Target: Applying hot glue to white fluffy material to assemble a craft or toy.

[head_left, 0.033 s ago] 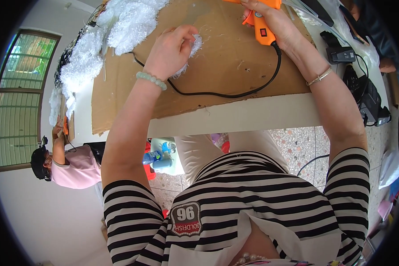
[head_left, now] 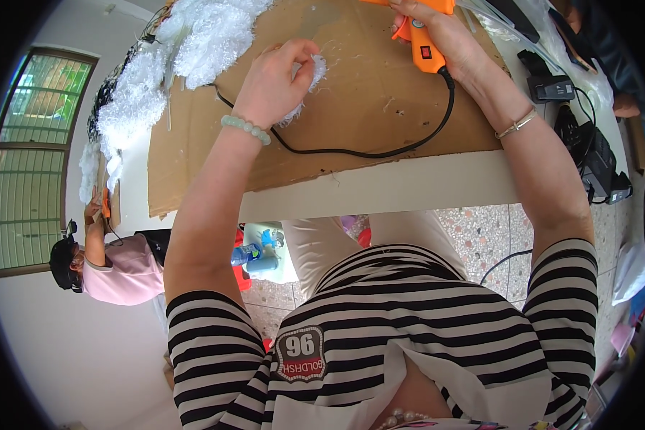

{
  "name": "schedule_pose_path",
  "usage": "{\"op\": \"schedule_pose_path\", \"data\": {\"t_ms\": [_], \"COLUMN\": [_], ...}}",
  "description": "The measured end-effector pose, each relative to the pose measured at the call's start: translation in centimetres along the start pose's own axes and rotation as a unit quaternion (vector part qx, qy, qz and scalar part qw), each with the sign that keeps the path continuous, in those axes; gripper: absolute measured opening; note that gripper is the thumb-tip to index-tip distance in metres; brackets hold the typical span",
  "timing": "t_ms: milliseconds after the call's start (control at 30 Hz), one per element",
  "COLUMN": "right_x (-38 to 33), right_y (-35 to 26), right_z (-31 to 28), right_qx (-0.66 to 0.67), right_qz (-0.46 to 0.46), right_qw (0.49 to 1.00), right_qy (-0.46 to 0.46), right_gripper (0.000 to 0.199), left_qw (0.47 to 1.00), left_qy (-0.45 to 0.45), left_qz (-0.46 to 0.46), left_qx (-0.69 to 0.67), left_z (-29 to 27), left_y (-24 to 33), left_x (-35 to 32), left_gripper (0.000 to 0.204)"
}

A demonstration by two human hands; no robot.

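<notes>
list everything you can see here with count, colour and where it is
cardboard: 1, brown, flat on the table under both hands
table: 1, white, near edge showing below the cardboard
glue gun: 1, orange, top centre, in the right hand
cord: 1, black, curving from the glue gun across the cardboard
tuft: 1, white, in the left hand's fingers
fluff pile: 1 mass, white, top left, along the table's left end
adapters: several, black, right side of the table
bottle: 1, blue and clear, on the floor under the table
co-worker: 1, pink top, lower left
left hand: pinching the tuft, pale green bead bracelet
right hand: gripping the glue gun, thin bangle
</notes>
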State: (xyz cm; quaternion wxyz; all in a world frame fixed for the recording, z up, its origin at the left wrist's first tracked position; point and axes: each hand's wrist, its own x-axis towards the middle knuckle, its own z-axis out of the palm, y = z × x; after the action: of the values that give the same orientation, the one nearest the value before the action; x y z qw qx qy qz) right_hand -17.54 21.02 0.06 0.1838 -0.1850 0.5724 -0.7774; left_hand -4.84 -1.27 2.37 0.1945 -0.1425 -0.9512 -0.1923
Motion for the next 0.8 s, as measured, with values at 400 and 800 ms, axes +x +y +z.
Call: {"op": "schedule_pose_path", "data": {"t_ms": [400, 800], "right_x": [0.0, 0.0], "right_y": [-0.2, 0.0], "right_z": [-0.1, 0.0], "right_qx": [-0.034, 0.003], "right_qz": [-0.005, -0.008], "right_qw": [0.999, 1.0], "right_qy": [-0.003, -0.004], "right_gripper": [0.017, 0.022], "left_qw": [0.993, 0.981], "left_qy": [0.024, -0.024], "left_qz": [-0.097, -0.194], "left_qx": [0.064, -0.004], "left_z": [0.9, 1.6], "left_y": [-1.5, -2.0], "left_x": [0.5, 0.8], "left_gripper": [0.031, 0.035]}}
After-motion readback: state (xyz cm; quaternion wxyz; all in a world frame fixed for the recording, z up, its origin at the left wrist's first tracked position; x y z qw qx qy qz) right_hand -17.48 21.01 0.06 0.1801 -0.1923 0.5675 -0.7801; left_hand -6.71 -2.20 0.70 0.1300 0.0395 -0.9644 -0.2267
